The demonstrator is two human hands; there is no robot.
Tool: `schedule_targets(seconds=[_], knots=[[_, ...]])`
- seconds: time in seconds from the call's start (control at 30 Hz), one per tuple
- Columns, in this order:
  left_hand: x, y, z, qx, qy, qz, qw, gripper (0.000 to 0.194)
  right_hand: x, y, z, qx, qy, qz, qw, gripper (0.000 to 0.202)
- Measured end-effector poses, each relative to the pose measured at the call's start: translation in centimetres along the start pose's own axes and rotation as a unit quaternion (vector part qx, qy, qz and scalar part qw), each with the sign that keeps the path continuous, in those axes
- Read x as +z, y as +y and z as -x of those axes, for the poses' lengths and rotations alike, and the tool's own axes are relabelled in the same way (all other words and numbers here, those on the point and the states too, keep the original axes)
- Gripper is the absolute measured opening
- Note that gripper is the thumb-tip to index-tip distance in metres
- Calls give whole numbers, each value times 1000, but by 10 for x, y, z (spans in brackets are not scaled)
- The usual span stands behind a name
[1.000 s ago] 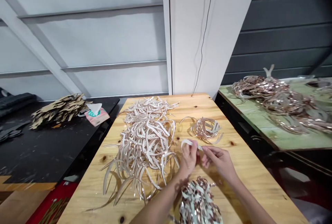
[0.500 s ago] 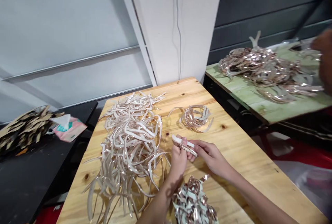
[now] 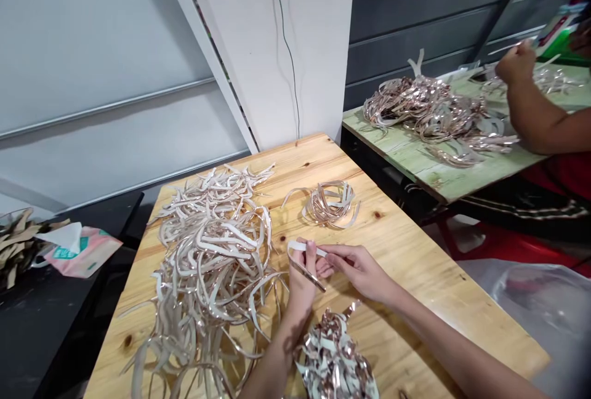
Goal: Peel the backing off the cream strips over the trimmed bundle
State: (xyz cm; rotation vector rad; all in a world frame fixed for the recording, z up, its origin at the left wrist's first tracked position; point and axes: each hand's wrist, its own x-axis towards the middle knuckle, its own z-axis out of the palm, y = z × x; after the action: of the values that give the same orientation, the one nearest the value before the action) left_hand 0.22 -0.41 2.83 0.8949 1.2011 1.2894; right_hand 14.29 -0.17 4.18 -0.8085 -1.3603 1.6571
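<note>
A curved pale strip (image 3: 302,258) is pinched at its ends between the fingers of the left hand (image 3: 302,276) and the right hand (image 3: 355,266), both closed on it, just above the wooden table (image 3: 415,263). Beside the strip, a large heap of strips (image 3: 207,257) is spread; beyond it, a small coiled bundle (image 3: 327,203); nearer, shiny scraps (image 3: 335,359).

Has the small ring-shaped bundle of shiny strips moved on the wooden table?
No. The small bundle sits by the same dark knot in the wooden table; only the camera turned.
</note>
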Motion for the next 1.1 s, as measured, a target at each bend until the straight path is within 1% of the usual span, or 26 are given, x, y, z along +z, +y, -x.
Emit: schedule_targets(seconds=[0.17, 0.27, 0.33, 0.43, 0.53, 0.67, 0.73, 0.8, 0.87, 0.9, 0.93, 1.0, 1.1], knots=[[-6, -6, -3, 35, 14, -57, 998, 47, -1, 4, 2, -9, -13, 1, 1000, 40], [-5, -8, -3, 20, 0, -44, 999, 48, -2, 6, 3, -14, -11, 14, 1000, 41], [-2, -6, -2, 4, -12, -35, 999, 49, -3, 5, 4, -10, 1, 33, 999, 40], [1, 2, 0, 16, -11, -46, 999, 50, -4, 1, 5, -4, 13, 66, 998, 40], [2, 7, 1, 35, 7, -45, 998, 50, -7, -5, 7, -13, -11, 110, 994, 42], [1, 5, 1, 20, -1, -17, 1000, 48, -12, -7, 9, -23, -31, 161, 986, 42], [2, 4, 2, 22, 3, -20, 1000, 47, -12, -4, 9, -24, -26, 155, 987, 41], [3, 4, 4, 25, -2, -32, 999, 45, -11, -1, 7, -16, -15, 116, 993, 39], [5, 5, 7, 22, -15, -46, 999, 43, -8, 3, 5, -1, 10, 89, 996, 35], [5, 6, 9, 23, -18, -58, 998, 42, -7, 4, 5, 6, 24, 93, 995, 31], [5, 6, 10, 26, -15, -75, 997, 42, -6, 5, 5, 10, 38, 105, 994, 28], [4, 5, 12, 46, 13, -128, 991, 42, -4, 4, 8, 6, 57, 122, 991, 24], [-1, 0, 12, 67, 74, -223, 970, 50, -3, 0, 14, -10, 52, 83, 995, 25]])
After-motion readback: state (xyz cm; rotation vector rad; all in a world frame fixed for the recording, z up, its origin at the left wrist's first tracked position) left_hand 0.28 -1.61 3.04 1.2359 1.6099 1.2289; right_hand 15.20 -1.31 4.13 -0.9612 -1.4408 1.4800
